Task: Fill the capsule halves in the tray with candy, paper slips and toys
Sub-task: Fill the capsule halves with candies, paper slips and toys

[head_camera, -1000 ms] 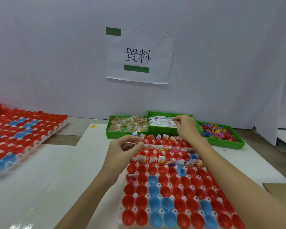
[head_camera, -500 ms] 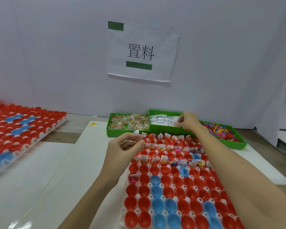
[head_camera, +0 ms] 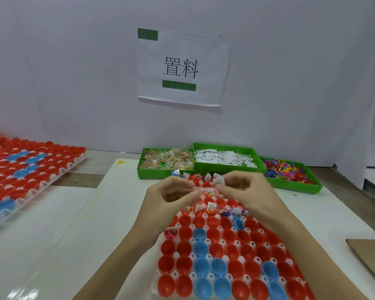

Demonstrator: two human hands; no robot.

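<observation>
A white tray [head_camera: 175, 255] of red and blue capsule halves [head_camera: 200, 247] lies in front of me; its far rows hold candy and paper slips, its near rows are bare. My right hand [head_camera: 245, 191] hovers over the far rows and pinches a white paper slip [head_camera: 218, 181] between thumb and fingers. My left hand [head_camera: 171, 194] is beside it with curled fingers; what it holds is hidden. Three green bins stand behind: candy [head_camera: 167, 162], paper slips [head_camera: 224, 158], coloured toys [head_camera: 287, 169].
A second tray of red and blue capsule halves [head_camera: 24, 169] lies at the left. A paper sign [head_camera: 182, 68] hangs on the white wall. A brown cardboard sheet [head_camera: 370, 256] lies at the right edge. The white table surface [head_camera: 74, 224] spreads between the trays.
My right hand has come back from the paper-slip bin with a slip and now sits over the tray's far rows beside my left hand, which stayed roughly in place.
</observation>
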